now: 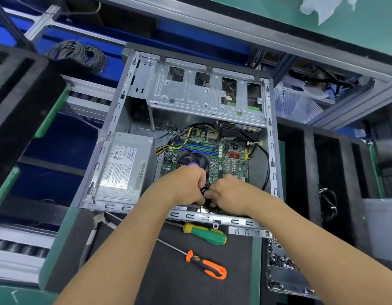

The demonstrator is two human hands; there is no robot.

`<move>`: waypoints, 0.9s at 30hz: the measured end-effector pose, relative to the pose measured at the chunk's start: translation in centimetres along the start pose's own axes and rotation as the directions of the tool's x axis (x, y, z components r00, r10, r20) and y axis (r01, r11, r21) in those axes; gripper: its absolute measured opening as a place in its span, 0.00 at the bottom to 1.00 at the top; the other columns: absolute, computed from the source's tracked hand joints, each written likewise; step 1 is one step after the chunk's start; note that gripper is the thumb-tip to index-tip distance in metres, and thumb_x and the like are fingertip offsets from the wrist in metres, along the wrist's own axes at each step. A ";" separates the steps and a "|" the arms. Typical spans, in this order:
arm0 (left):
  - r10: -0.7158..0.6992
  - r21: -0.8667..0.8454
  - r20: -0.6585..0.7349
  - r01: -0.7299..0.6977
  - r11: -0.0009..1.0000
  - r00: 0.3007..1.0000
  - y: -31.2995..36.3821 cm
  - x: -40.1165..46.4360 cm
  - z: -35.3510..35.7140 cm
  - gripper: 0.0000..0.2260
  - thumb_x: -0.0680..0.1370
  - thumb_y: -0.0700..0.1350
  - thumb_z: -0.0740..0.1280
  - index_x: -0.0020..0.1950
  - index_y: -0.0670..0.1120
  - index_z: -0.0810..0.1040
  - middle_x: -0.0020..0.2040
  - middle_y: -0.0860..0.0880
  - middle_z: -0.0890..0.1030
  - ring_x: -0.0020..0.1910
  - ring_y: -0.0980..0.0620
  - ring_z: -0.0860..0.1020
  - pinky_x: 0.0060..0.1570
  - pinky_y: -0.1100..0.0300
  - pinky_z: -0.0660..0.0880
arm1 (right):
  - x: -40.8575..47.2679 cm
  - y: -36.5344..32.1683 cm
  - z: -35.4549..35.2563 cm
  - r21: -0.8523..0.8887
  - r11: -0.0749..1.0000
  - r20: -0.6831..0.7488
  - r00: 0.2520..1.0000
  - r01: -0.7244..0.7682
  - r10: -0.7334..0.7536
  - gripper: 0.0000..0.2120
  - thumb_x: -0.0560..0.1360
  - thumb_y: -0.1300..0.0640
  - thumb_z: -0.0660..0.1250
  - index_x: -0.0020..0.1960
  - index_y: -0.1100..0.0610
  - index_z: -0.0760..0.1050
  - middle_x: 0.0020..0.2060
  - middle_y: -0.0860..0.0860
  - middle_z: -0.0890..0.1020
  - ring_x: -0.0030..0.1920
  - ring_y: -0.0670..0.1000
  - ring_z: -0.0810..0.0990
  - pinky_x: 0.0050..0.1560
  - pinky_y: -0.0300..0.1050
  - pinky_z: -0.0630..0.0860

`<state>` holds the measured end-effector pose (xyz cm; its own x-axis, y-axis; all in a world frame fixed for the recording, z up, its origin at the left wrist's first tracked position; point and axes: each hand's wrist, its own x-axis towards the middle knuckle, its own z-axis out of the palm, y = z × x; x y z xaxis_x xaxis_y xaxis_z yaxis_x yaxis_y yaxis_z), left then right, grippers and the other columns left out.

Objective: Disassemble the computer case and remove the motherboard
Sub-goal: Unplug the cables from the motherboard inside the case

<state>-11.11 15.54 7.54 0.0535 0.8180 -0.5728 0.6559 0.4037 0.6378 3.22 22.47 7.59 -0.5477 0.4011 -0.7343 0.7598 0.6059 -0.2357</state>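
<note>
An open grey computer case (pixel 116 119) lies on its side on the bench. Its green motherboard (pixel 232 160) sits inside at the bottom, with a black CPU fan (pixel 191 159) and yellow-black cables (pixel 190 130) plugged in. A silver power supply (pixel 124 168) fills the left side. My left hand (pixel 187 186) and my right hand (pixel 229 191) meet over the board's near edge, fingers curled round a small black part or cable (pixel 204 191) between them. What exactly they hold is hidden by the fingers.
A green-handled screwdriver (pixel 205 234) and an orange-black screwdriver (pixel 209 266) lie on the dark mat in front of the case. A tray of screws (pixel 283 260) sits at the right. Black foam racks stand left and right; a cable coil (pixel 80 55) lies behind.
</note>
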 end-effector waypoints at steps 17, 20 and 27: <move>0.024 -0.101 -0.029 -0.027 0.995 0.999 -0.3 0.0 -0.1 0.12 0.70 0.44 0.77 0.42 0.51 0.74 0.37 0.50 0.82 0.31 0.54 0.78 0.33 0.59 0.74 | -4.1 0.8 -1.3 0.014 1.000 -0.100 0.995 0.003 -0.001 0.07 0.75 0.60 0.70 0.47 0.51 0.74 0.46 0.52 0.79 0.44 0.54 0.81 0.47 0.54 0.80; 0.046 -0.147 -0.010 -0.047 0.988 0.999 -0.1 0.0 0.1 0.06 0.71 0.46 0.77 0.42 0.51 0.80 0.33 0.52 0.83 0.33 0.54 0.82 0.31 0.62 0.75 | -4.9 0.5 -1.4 -0.074 0.997 -0.115 0.993 0.023 -0.032 0.04 0.78 0.57 0.66 0.49 0.50 0.79 0.49 0.54 0.80 0.48 0.56 0.79 0.50 0.53 0.78; 0.190 0.080 -0.107 -0.182 0.980 0.976 0.9 0.1 0.1 0.01 0.75 0.48 0.73 0.43 0.53 0.84 0.35 0.55 0.83 0.36 0.59 0.81 0.41 0.63 0.77 | -8.6 3.2 -2.9 0.044 0.996 -0.644 0.765 0.073 -0.028 0.17 0.80 0.65 0.61 0.62 0.48 0.78 0.56 0.48 0.81 0.57 0.50 0.78 0.61 0.46 0.75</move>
<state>-10.46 15.92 8.03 0.0964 0.9187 -0.3830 0.6935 0.2140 0.6879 9.33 22.95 14.95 -0.6656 0.7321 -0.1452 0.7322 0.6030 -0.3166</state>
